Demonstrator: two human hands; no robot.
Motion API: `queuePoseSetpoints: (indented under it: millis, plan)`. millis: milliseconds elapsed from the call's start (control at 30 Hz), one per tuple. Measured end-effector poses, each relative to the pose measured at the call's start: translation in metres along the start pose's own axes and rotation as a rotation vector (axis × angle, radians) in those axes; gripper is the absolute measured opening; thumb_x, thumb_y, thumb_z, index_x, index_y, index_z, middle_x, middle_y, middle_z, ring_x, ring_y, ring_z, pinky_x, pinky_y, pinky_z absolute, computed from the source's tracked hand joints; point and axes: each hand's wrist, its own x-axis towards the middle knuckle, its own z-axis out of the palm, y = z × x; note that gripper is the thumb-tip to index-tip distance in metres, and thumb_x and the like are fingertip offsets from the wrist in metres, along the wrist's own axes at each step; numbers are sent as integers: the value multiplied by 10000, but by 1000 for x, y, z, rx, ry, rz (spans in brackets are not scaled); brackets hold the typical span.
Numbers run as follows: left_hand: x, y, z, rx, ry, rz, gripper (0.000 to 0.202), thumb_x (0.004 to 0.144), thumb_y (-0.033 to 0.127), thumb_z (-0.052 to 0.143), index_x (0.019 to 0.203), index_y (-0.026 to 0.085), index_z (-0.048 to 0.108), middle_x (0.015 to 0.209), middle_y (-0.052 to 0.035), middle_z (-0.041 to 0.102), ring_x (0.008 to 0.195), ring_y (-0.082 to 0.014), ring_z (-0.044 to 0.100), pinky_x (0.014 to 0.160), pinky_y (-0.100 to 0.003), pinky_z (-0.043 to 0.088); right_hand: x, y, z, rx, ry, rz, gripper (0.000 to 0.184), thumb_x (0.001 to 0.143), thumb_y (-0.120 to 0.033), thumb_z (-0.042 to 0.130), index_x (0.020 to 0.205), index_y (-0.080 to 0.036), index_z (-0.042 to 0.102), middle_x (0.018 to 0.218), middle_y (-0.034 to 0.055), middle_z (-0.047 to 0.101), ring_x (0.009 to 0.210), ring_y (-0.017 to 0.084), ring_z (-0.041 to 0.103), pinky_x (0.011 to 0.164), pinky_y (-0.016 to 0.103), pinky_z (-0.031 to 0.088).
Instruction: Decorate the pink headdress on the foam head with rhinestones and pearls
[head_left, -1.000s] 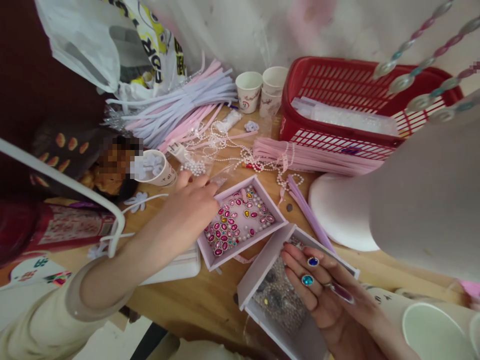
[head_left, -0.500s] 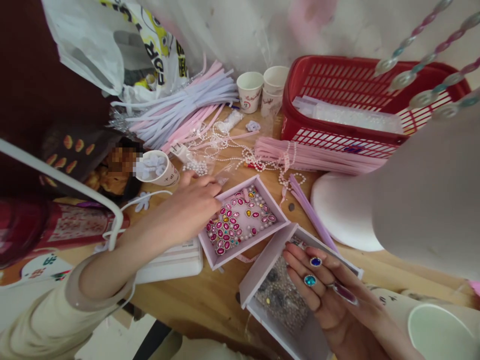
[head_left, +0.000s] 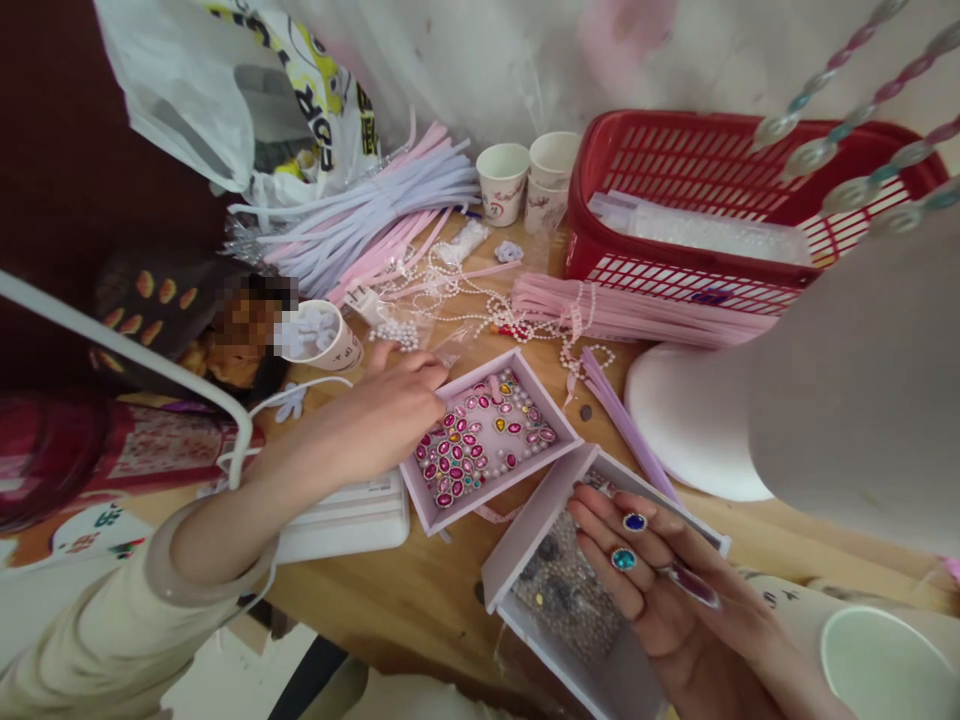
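Note:
My left hand [head_left: 386, 410] reaches across the wooden table to the left edge of a shallow pink tray [head_left: 559, 432] filled with pink, gold and blue gems [head_left: 480, 445]. Its fingers are curled together over the tray's rim, and their tips are hidden. My right hand [head_left: 664, 600] lies palm up with its fingers stretched flat. A blue gem [head_left: 634, 521], a teal gem [head_left: 622, 559] and a long purple gem [head_left: 691, 586] rest loose on those fingers. Under that hand stands a second pink box [head_left: 525, 525] with small silvery beads [head_left: 559, 595] in it.
A red basket [head_left: 675, 275] stands at the back right, paper cups [head_left: 501, 180] beside it. Pink and lilac stems [head_left: 375, 215], pearl strings [head_left: 457, 295], a cup of white flowers [head_left: 324, 335], a white box [head_left: 345, 515] and a white foam disc [head_left: 690, 420] crowd the table.
My left hand has slid slightly right along the tray's left edge. My right hand with the gems has hardly moved; the view has shifted a little.

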Motion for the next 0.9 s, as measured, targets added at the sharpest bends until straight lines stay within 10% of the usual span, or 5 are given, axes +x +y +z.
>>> queuePoseSetpoints:
  millis: [500,733,900]
  plan:
    - [5,-1,-1,-50,7,-19,167,894,87,718,821,225,776,1163,-94,694,1363,-360,473,1175,-705,243,7,-1,-9,59,-76,52,266,967,-370,662,1189,-327,801,1385,63,722,1367,290,617,1139,381,522]
    - [7,-4,-10,-89,106,41,182,968,128,643,903,234,777,1113,-67,719,1193,-299,604,1135,-593,358,18,0,-19,23,-93,124,214,964,-446,682,1115,-377,818,1375,45,728,1372,316,614,1224,507,422]
    - [-4,-18,-39,-290,308,58,218,1018,185,549,1047,205,764,1187,-62,716,1083,-193,674,995,-330,509,20,-2,-21,44,-65,180,218,937,-500,724,1066,-365,836,1355,64,739,1364,317,623,1198,475,462]
